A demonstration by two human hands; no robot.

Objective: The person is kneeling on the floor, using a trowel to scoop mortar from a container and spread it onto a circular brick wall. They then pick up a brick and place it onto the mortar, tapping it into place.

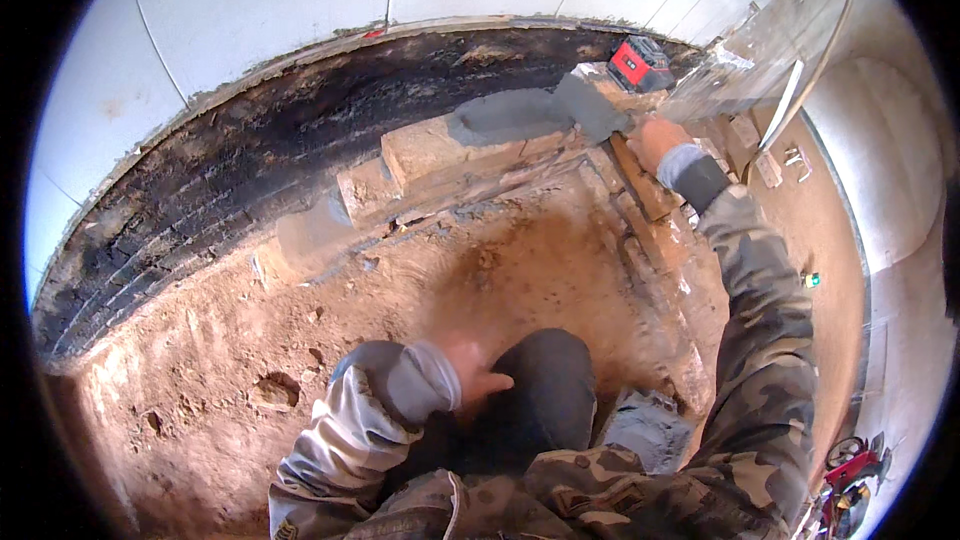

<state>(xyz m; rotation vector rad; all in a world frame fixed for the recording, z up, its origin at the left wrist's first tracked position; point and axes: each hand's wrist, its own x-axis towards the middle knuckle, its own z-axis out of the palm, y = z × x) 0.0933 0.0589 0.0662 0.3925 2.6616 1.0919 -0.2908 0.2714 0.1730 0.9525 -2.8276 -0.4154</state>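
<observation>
Trowel [597, 112] is gripped in the right hand [655, 143], fingers curled round the handle, which is mostly hidden by the fist. Blade is pointed up and left, at the right end of the grey mortar [508, 117]; where blade ends and mortar starts can't be made out. Mortar is spread along the top of a pale brick [425, 150]. Lower bricks [368, 190] are stepped down to the left of it.

Left hand [466, 365] is held low by the bent knee [548, 385], thumb stuck out. Fingers are blurred, so whether they're spread or pressed together can't be told; no object can be seen in them.

Beyond the blade, a red and black box [640, 65] is set on a brick near the wall corner. Dark strip [250, 155] is bordered above by the white wall [270, 10]. Brown earth [350, 340] is strewn with clods, a bigger stone [273, 392] among them. A mortar-smeared grey container [648, 432] is seen just right of the knee. Red machine [850, 470] is seen at far lower right, partly cut off.
</observation>
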